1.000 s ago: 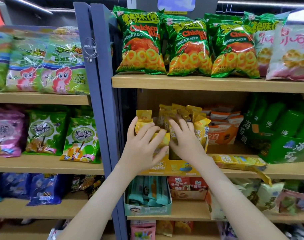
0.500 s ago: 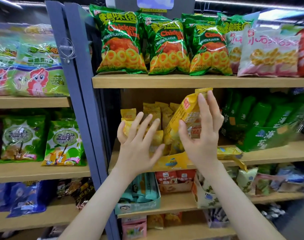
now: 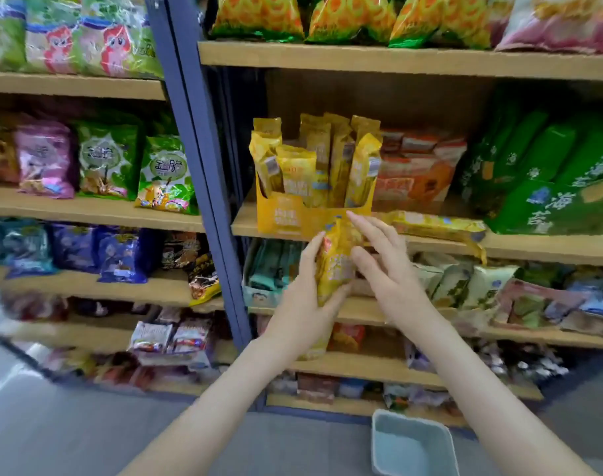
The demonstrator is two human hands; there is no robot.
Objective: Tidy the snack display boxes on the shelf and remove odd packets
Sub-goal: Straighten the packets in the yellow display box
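A yellow display box (image 3: 289,219) stands on the middle shelf (image 3: 533,247) with several yellow snack packets (image 3: 294,168) upright in it. In front of and just below the box, my left hand (image 3: 301,304) grips one yellow packet (image 3: 332,269) from the left, fingers curled round its lower end. My right hand (image 3: 387,273) is beside the packet on the right, fingers straight, thumb close to or touching it. An orange display box (image 3: 415,182) stands right of the yellow one.
A loose yellow packet (image 3: 437,223) lies flat on the shelf edge, right of the yellow box. Green seaweed packs (image 3: 551,180) fill the right end. A teal box (image 3: 267,269) sits on the shelf below. A pale blue basket (image 3: 413,444) stands on the floor.
My right hand lifted a yellow packet out of the box and brought it down in front of the shelf edge. My left hand now grips it. The view has tilted down.
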